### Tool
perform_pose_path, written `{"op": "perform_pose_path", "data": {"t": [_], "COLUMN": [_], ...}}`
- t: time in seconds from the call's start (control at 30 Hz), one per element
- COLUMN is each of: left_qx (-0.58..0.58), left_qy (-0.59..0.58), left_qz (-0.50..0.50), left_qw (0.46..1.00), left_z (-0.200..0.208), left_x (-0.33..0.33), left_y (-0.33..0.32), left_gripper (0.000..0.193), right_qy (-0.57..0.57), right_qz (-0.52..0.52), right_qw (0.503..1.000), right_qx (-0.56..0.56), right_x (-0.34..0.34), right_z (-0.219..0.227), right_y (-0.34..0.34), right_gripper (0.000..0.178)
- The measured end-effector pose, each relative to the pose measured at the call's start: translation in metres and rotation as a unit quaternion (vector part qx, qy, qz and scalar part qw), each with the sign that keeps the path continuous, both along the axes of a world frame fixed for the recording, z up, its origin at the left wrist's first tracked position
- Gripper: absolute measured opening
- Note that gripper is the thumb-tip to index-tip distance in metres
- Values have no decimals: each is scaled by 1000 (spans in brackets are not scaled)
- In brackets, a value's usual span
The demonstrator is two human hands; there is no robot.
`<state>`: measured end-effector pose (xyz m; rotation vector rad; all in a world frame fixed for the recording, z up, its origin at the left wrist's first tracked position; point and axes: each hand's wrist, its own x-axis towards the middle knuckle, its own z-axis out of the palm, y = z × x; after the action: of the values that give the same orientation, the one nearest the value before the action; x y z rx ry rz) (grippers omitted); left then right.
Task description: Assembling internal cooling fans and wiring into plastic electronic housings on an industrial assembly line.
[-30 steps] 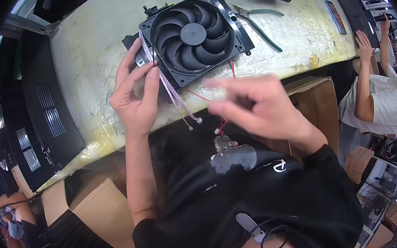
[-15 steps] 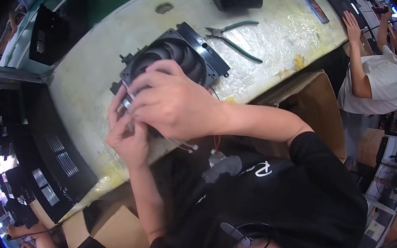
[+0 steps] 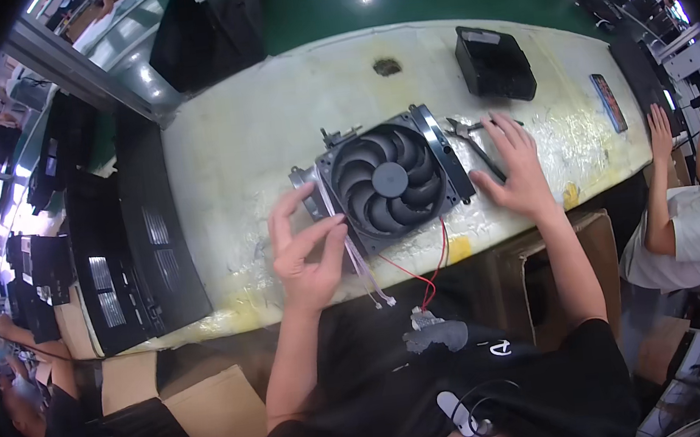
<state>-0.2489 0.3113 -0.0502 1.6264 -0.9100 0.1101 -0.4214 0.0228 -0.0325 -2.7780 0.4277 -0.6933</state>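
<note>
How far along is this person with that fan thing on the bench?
The black fan already sits in its frame, flat on the pale bench. The left hand grips its left edge; the right hand rests on the cutters. The red and pale wires hang loose over the bench edge, connected to nothing visible.

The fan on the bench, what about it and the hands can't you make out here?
- Fan underside: hidden, faces the bench, head view.
- Pliers: handles covered by the right hand.
- Wires: ends too small to tell connectors.
- Left hand: whether its fingers pinch the wires or only touch the fan's edge is unclear.
</note>
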Motion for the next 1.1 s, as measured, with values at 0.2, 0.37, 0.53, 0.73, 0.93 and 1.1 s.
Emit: {"op": "perform_pose_path", "data": {"t": [0.2,0.37,0.53,0.73,0.93,1.1], "left_qx": [-10,-72,-81,-105,-143,-139], "left_qy": [-65,-53,-34,-11,26,-10], "left_qz": [61,46,38,41,49,47], "left_qw": [996,995,995,994,988,989], "left_z": [-4,-8,-12,-4,-16,-13], "left_x": [5,4,6,2,0,3], "left_y": [1,-1,1,2,2,0], "left_gripper": [10,10,11,10,8,9], "right_qy": [111,-1,13,-80,95,163], "right_qz": [-24,-89,-80,-48,148,147], "right_qw": [987,996,990,964,984,959], "right_qx": [-116,17,-117,250,-39,-178], "right_x": [2,-27,-25,-34,36,59], "right_z": [-8,-29,-21,-5,89,108], "right_y": [-13,-8,-2,17,107,127], "right_gripper": [49,28,41,44,75,67]}}
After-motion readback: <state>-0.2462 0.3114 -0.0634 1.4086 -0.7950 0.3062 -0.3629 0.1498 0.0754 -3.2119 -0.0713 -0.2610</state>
